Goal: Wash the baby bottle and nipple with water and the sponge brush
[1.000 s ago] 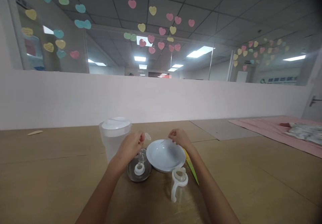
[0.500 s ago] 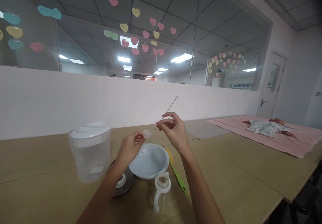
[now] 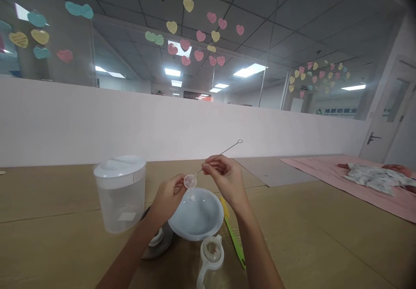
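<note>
Pinched in the fingers of my left hand [image 3: 169, 198] is a small clear round bottle part [image 3: 190, 181] with a raised rim, turned toward me. My right hand [image 3: 225, 180] grips a thin wire brush [image 3: 229, 148] by its shaft; the looped end points up and right, while its lower end meets the opening of the clear part. Any bristles are hidden. Both hands are above a pale blue bowl [image 3: 198, 222]. Nearer to me stands an uncapped clear baby bottle [image 3: 212, 254] with a white handle.
Right of the bowl lies a green brush with a yellow head [image 3: 234, 241]. A dark round plate [image 3: 164, 243] holding a white ring [image 3: 157, 238] is partly behind my left forearm. At left stands a lidded clear plastic tub [image 3: 120, 198]. A baby-like figure [image 3: 373, 178] lies on a pink cloth [image 3: 328, 172].
The wire brush has tilted lower to the right, and its tip now sits at the clear part's opening. The view has shifted, so the far-right things appear further right.
</note>
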Demonstrator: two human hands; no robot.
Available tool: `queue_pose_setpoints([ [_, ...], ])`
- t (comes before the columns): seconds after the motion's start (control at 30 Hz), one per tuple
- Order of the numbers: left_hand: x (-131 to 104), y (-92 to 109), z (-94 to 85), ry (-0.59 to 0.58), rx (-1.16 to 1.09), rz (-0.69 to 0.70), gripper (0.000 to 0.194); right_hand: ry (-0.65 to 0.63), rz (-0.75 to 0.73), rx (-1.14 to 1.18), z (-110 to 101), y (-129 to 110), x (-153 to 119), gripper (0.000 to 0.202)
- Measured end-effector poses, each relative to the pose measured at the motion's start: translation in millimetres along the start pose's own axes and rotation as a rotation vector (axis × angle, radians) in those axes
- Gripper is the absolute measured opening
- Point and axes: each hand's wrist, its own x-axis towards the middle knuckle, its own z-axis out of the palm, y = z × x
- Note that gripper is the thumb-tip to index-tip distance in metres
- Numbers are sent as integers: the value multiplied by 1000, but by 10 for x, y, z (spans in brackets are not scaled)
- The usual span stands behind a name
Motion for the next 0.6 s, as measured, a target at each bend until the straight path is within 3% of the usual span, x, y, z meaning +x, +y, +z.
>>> queue_pose_setpoints([
  [0.43,-152,199,-28,-6,60,59,26,-96,-80,-392,145,-167,-165,10],
  [0.6,-169,184,-2,-29,119,92,21,-94,-73,-364,134,-319,-229,19],
])
